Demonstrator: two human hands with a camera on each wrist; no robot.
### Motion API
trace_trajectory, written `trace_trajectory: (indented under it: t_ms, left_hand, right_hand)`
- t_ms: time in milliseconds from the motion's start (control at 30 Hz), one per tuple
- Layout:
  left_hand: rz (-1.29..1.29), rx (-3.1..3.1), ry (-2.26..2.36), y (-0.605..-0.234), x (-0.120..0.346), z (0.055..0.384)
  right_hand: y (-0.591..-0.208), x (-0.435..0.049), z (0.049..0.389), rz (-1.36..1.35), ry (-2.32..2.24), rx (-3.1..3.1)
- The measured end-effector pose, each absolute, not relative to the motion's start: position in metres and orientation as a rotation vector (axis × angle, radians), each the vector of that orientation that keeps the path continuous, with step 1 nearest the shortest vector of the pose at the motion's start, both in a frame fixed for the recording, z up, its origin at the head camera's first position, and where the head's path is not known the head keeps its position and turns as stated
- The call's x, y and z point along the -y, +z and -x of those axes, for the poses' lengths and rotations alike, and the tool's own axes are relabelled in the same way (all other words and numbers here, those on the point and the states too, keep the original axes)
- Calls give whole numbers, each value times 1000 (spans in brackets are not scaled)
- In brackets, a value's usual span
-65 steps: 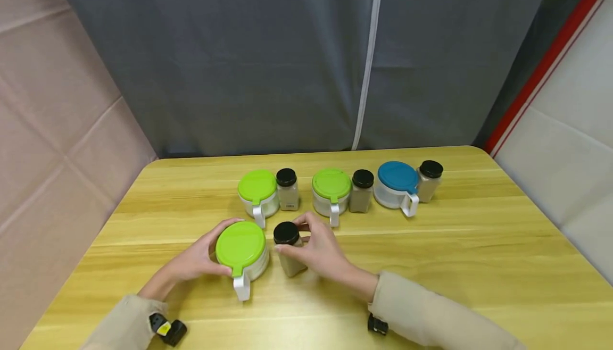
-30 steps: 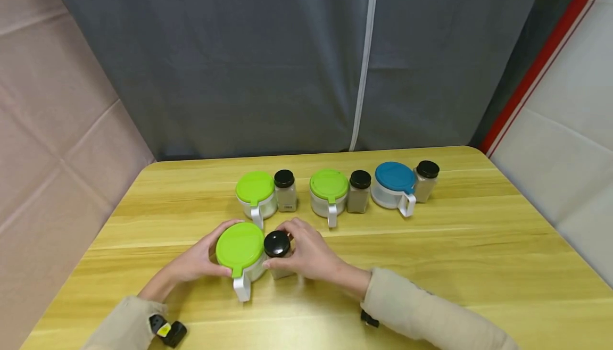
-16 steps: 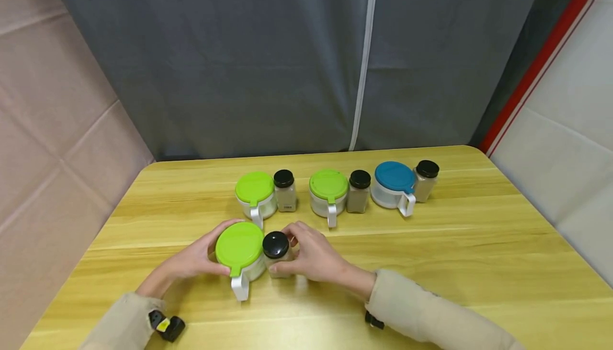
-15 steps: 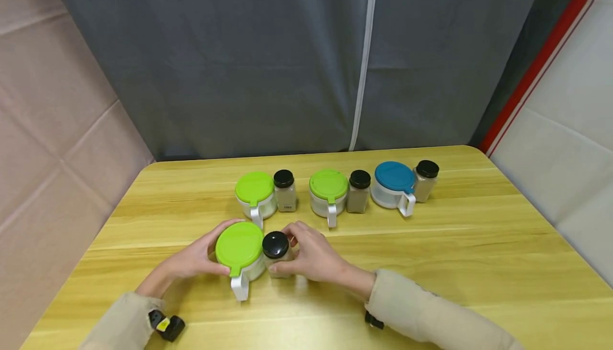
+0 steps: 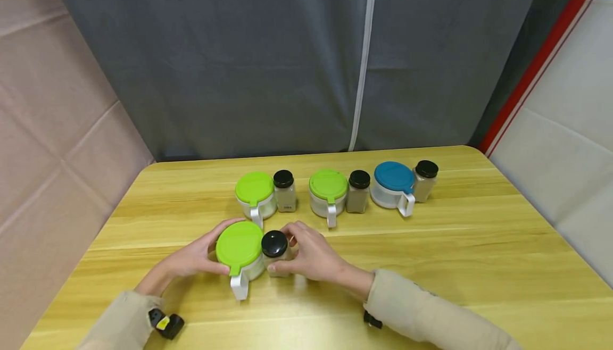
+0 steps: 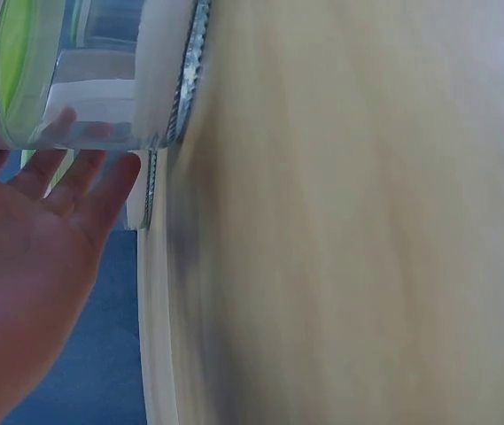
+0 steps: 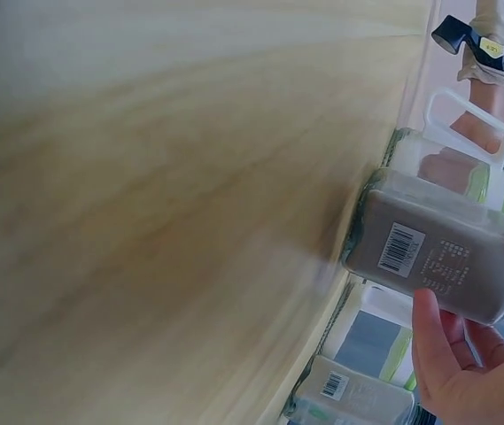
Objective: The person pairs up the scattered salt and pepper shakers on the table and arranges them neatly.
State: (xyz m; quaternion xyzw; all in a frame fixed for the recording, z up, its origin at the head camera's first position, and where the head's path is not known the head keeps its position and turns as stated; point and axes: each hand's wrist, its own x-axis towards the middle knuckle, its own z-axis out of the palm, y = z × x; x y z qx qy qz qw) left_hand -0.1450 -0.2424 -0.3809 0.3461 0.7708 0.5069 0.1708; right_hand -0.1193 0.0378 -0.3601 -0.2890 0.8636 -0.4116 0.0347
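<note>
A round clear seasoning jar with a bright green lid and a white handle stands on the table's near left. My left hand holds it from the left, thumb in front and fingers behind. White contents lie low in this seasoning jar in the left wrist view. Close against its right side is a square spice jar with a black cap. My right hand grips that spice jar between thumb and fingers. The right wrist view shows grey-brown powder and a barcode label on the spice jar.
Behind stands a row of jars in pairs: a green-lidded jar with a black-capped jar, another green-lidded jar with a black-capped jar, and a blue-lidded jar with a black-capped jar. A grey curtain hangs beyond the table.
My right hand has brought the spice jar left, from a small gap to right beside the green-lidded seasoning jar. Over the last half second almost nothing moves. The left hand keeps its hold.
</note>
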Motion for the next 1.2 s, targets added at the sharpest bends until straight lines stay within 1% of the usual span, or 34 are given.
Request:
trace_trajectory:
  t_ms: [100,200,467,633,933,1200]
  left_hand:
    - [-983,-2220,1442,-380,244,143]
    - [-1037,-2252,1503,-377,248,143]
    - [-1198,-2272,1844,-358,239,143]
    - [-1268,-2213,2011,-345,220,136]
    - [-1173,-2262,2155,-325,176,120]
    - [-1185,-2332,2154,-314,136,102]
  right_hand:
    - [-360,-40,120,885,-1261,-2646]
    - [-359,-45,120,879,-1275,-2623]
    - [-350,-75,127,818,-1368,-2597]
    - [-345,-99,134,737,-1410,-2637]
    - [-336,-145,142,634,-1437,-2673]
    - [-333,-183,142,530,-1448,-2716]
